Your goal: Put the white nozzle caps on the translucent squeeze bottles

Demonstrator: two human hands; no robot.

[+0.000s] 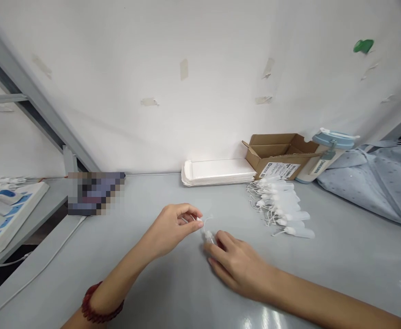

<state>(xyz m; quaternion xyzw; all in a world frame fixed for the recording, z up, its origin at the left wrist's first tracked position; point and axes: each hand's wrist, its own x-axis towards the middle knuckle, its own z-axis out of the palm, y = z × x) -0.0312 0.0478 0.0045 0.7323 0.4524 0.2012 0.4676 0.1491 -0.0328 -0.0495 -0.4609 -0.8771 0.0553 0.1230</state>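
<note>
My left hand point(178, 228) is closed, with thumb and forefinger pinching a small white cap point(199, 220) just above the table. My right hand point(234, 262) is wrapped round a small translucent squeeze bottle point(209, 236); its white neck points up and away from me, while the fingers hide most of its body. A thin white strap curves between the bottle's neck and my left fingertips. To the right lies a pile of similar translucent bottles point(286, 205), their white necks and thin straps pointing mostly left.
White flat cartons point(217, 170) are stacked against the wall, beside an open cardboard box point(279, 153). Right of it stand a blue-lidded jug point(327, 155) and a light blue patterned cloth bag point(375, 183). A pixelated device point(96, 194) with a cable and a power strip point(12, 210) are left.
</note>
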